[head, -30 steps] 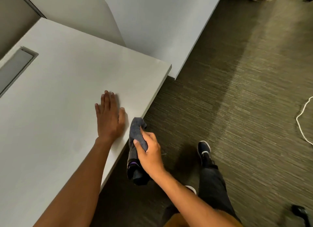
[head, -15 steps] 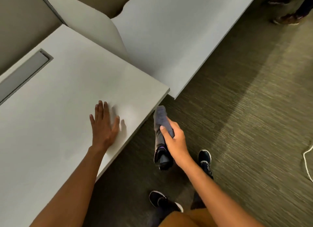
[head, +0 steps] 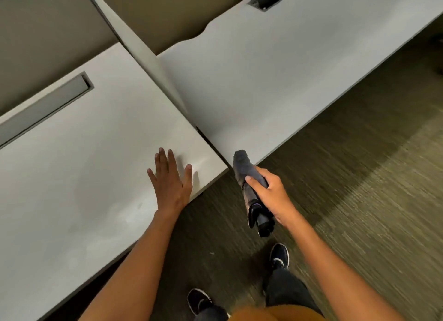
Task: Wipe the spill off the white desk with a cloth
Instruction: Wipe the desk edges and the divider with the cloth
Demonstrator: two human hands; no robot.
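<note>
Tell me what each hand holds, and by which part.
The right hand grips the rolled grey cloth around its middle. The left hand holds nothing.

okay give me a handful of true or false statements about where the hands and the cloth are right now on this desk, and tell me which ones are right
1. The left hand lies flat, palm down, on the white desk. True.
2. The dark cloth is spread out flat on the desk. False: it is bunched in the right hand, held in the air off the desk's corner.
3. The right hand is empty. False: it grips the cloth.
4. A long grey recessed slot sits in the desk, on the far side from the left hand. True.
5. Both of the person's shoes are bright white. False: they are dark with light trim.
</note>
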